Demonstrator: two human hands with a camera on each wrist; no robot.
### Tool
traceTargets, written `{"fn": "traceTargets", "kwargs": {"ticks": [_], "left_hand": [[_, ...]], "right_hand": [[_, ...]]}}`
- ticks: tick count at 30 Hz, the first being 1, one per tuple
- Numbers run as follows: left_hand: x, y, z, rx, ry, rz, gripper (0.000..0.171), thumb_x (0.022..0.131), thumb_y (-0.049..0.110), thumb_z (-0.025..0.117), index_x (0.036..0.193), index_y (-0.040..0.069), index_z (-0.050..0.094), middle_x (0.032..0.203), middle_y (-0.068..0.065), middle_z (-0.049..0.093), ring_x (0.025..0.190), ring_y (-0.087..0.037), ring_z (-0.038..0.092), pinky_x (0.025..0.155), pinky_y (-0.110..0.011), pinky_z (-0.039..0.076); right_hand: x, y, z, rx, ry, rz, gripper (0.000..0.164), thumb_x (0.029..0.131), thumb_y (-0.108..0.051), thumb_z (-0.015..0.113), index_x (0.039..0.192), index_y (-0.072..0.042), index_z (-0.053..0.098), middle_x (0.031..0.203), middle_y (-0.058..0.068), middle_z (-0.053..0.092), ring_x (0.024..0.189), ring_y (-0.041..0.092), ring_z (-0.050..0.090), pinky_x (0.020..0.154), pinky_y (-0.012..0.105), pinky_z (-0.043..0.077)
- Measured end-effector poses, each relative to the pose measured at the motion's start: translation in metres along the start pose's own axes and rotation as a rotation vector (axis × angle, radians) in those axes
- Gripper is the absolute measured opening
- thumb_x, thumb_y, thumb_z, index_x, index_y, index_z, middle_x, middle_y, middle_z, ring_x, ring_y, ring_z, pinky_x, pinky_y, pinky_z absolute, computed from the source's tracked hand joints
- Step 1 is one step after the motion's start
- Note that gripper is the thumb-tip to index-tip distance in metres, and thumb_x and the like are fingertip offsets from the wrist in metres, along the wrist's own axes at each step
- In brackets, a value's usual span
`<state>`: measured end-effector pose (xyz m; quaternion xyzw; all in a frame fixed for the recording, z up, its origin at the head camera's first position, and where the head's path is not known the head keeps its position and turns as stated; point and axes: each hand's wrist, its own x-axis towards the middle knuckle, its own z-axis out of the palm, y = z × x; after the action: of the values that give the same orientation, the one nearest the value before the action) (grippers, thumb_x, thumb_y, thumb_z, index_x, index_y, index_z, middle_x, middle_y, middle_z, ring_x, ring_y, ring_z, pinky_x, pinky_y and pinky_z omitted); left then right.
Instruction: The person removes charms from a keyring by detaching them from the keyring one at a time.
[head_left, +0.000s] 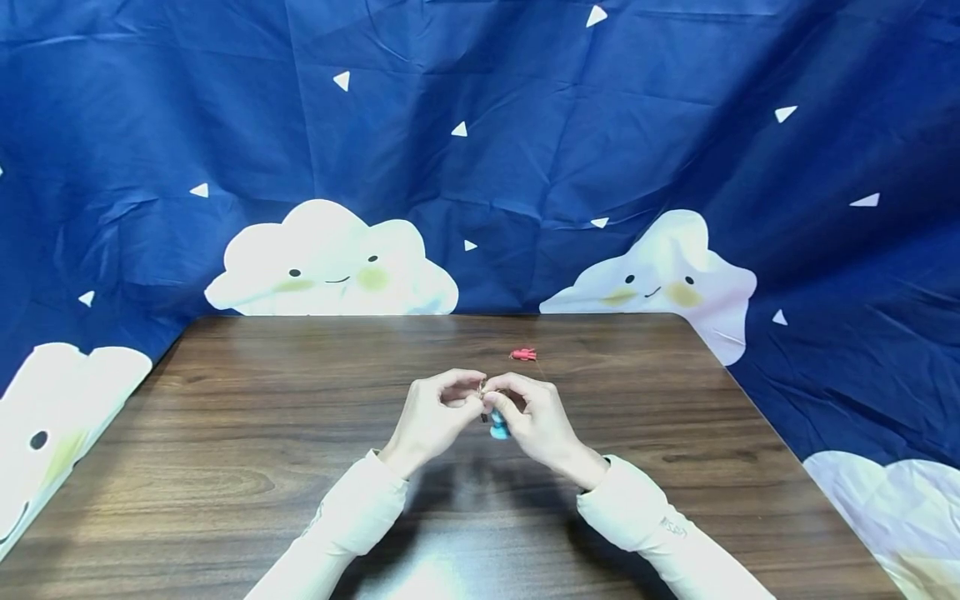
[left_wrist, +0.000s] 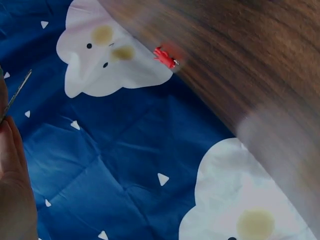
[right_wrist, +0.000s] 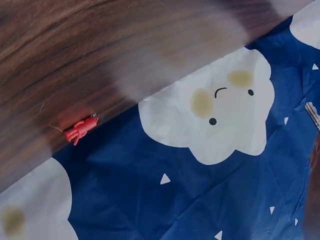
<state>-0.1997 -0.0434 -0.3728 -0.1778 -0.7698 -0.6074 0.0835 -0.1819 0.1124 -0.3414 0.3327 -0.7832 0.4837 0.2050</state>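
Note:
Fingertips of my left hand and right hand meet above the middle of the table. Both pinch a thin brownish cord, mostly hidden by the fingers. Just below the right thumb hangs a small light-blue charm; its attachment is too small to make out. A stretch of the cord sticks up from the fingers at the edge of the left wrist view. In the right wrist view, a twisted piece of cord shows at the far right.
A small red figure-shaped charm with a metal ring lies on the dark wooden table, beyond the hands. Behind the table hangs a blue curtain with white clouds and triangles.

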Motion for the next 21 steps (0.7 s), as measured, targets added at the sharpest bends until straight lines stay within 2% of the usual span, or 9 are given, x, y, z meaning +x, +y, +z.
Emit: {"fn": "traceTargets", "kwargs": {"ticks": [4,7,9,12,15,18,21], "left_hand": [[0.0001,-0.0009,-0.0008,-0.023,0.007,-0.026,0.025,0.078,0.004,0.061,0.102,0.011,0.067,0.090,-0.007,0.070,0.079,-0.012,0.067,0.067,-0.019,0.054],[0.0006,-0.0016,-0.0015,-0.038,-0.005,-0.035,0.025,0.078,0.004,0.063,0.102,0.010,0.066,0.093,-0.007,0.070,0.080,-0.012,0.067,0.069,-0.020,0.054],[0.0009,-0.0018,-0.0026,-0.028,-0.017,-0.038,0.025,0.079,0.006,0.063,0.104,0.010,0.066,0.095,-0.007,0.069,0.082,-0.013,0.067,0.070,-0.020,0.053],[0.0010,-0.0027,-0.0054,-0.008,-0.047,-0.042,0.025,0.082,0.010,0.062,0.107,0.012,0.064,0.101,-0.007,0.068,0.086,-0.015,0.067,0.073,-0.021,0.053],[0.0006,-0.0044,-0.0087,-0.040,-0.093,-0.028,0.031,0.083,0.012,0.064,0.114,0.013,0.061,0.112,-0.007,0.064,0.097,-0.019,0.064,0.079,-0.023,0.053],[0.0002,-0.0071,-0.0092,-0.084,-0.126,0.036,0.042,0.079,0.011,0.069,0.119,0.010,0.057,0.119,-0.009,0.059,0.104,-0.022,0.061,0.085,-0.023,0.051],[-0.0013,-0.0054,-0.0073,-0.081,-0.106,0.127,0.045,0.074,0.007,0.073,0.116,0.003,0.058,0.115,-0.012,0.059,0.102,-0.024,0.062,0.086,-0.024,0.051]], "right_hand": [[0.0011,0.0001,-0.0007,-0.039,-0.009,-0.090,0.009,0.079,0.010,0.060,0.081,0.002,0.061,0.067,0.012,0.060,0.052,0.019,0.054,0.051,0.012,0.044],[0.0019,-0.0004,-0.0013,-0.061,-0.024,-0.089,0.010,0.079,0.010,0.060,0.081,0.001,0.061,0.066,0.011,0.059,0.050,0.017,0.053,0.050,0.011,0.042],[0.0025,-0.0014,-0.0020,-0.073,-0.039,-0.033,0.007,0.080,0.007,0.060,0.082,0.001,0.062,0.068,0.011,0.061,0.051,0.015,0.053,0.051,0.012,0.043],[0.0034,-0.0020,-0.0035,-0.047,-0.071,0.113,0.004,0.083,0.002,0.060,0.084,0.000,0.063,0.070,0.013,0.064,0.054,0.012,0.054,0.051,0.016,0.046],[0.0047,-0.0021,-0.0049,0.002,-0.103,0.246,0.005,0.085,-0.003,0.060,0.086,0.000,0.064,0.071,0.014,0.065,0.056,0.009,0.054,0.052,0.018,0.047],[0.0060,-0.0022,-0.0059,0.058,-0.134,0.327,0.007,0.086,-0.005,0.059,0.088,0.001,0.063,0.073,0.015,0.064,0.057,0.008,0.054,0.053,0.018,0.047],[0.0072,-0.0025,-0.0062,0.109,-0.150,0.382,0.010,0.087,-0.006,0.058,0.090,0.002,0.063,0.073,0.016,0.062,0.057,0.006,0.053,0.053,0.018,0.048]]}}
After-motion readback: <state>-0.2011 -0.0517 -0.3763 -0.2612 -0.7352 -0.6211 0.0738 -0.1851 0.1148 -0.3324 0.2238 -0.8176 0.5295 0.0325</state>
